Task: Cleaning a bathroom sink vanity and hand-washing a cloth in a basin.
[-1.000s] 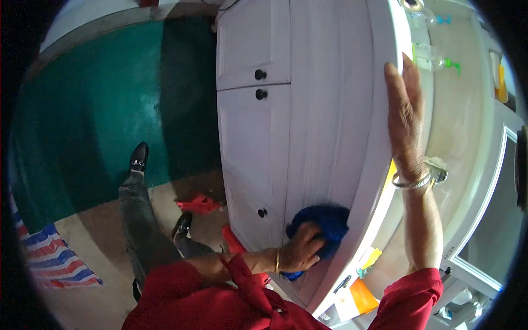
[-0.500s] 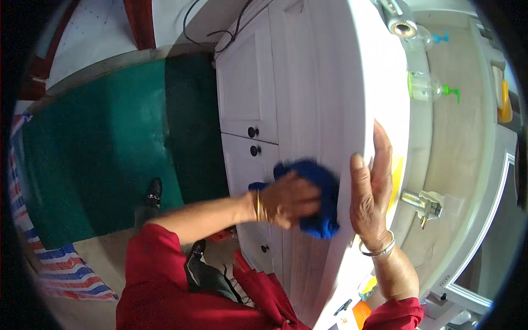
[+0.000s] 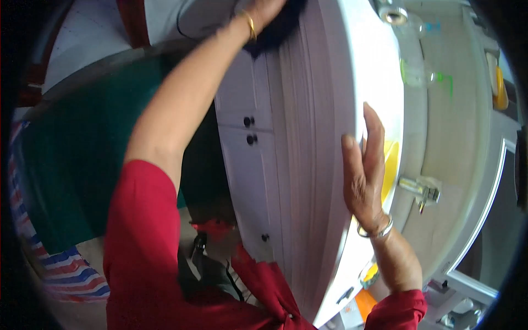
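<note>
2 arms in deep red sleeves (image 3: 147,203) stretch along a white cabinet with panelled doors (image 3: 250,181). Up at the top edge of the view is the bare left hand (image 3: 268,8), a thin gold-coloured bangle (image 3: 251,26) round its wrist. It is on a dark blue, soft-looking cloth (image 3: 272,36), which lies over the far end of the cabinet front and is partly cut off by the picture's edge. The fingertips run out of sight and the hand is blurred, so I cannot tell how tightly those fingers are closed.

The bare right hand (image 3: 364,176) is at the front edge of a glossy white countertop (image 3: 379,71). Its thumb stands wide of the fingers, and I see nothing in its grasp; a silver-coloured bangle (image 3: 385,231) circles that wrist. Just beside this hand is a bright yellow patch (image 3: 390,170), with a shiny metal tap (image 3: 419,190) farther right. A clear bottle with a green pump (image 3: 418,73) stands farther along the counter.

3 round black knobs (image 3: 249,121) show on the doors. To the left I see a dark green floor covering (image 3: 82,165) and, nearer the person, a red, white and blue striped sheet (image 3: 77,278)
</note>
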`<state>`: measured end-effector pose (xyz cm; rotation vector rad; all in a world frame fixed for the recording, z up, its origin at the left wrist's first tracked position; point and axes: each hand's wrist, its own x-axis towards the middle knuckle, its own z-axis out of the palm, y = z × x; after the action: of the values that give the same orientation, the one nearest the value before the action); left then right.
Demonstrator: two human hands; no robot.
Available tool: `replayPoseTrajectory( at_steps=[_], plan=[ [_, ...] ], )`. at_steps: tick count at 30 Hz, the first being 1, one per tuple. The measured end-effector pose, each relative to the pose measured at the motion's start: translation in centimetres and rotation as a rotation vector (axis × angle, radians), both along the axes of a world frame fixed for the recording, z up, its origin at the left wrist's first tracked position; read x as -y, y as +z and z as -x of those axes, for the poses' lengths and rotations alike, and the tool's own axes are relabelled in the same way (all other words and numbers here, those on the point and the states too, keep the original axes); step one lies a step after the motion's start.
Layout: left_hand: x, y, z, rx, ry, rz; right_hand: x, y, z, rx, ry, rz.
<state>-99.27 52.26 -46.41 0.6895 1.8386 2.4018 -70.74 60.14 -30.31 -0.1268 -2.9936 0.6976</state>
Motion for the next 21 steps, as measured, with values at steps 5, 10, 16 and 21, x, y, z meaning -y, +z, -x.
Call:
replayPoseTrajectory(
  at_steps=[5, 10, 16, 21],
  plan=[
    [-1.0, 1.7, -7.3, 0.161, -0.056, -0.389, -0.2, 0.1, 0.5, -0.066, 0.100, 0.004],
    [-1.1, 3.6, -28.2, 0.055, 0.096, -0.182, -1.8, -0.5, 0.5, -0.248, 0.187, -0.097],
    [0.4, 3.6, -55.0, 0.093, -0.157, 0.155, -1.6, 1.7, -2.7, -0.202, 0.047, 0.028],
    [3.6, 5.0, -73.1, 0.107, -0.430, 0.119, -0.3, 3.9, -19.6, -0.288, 0.317, -0.411]
  ],
)
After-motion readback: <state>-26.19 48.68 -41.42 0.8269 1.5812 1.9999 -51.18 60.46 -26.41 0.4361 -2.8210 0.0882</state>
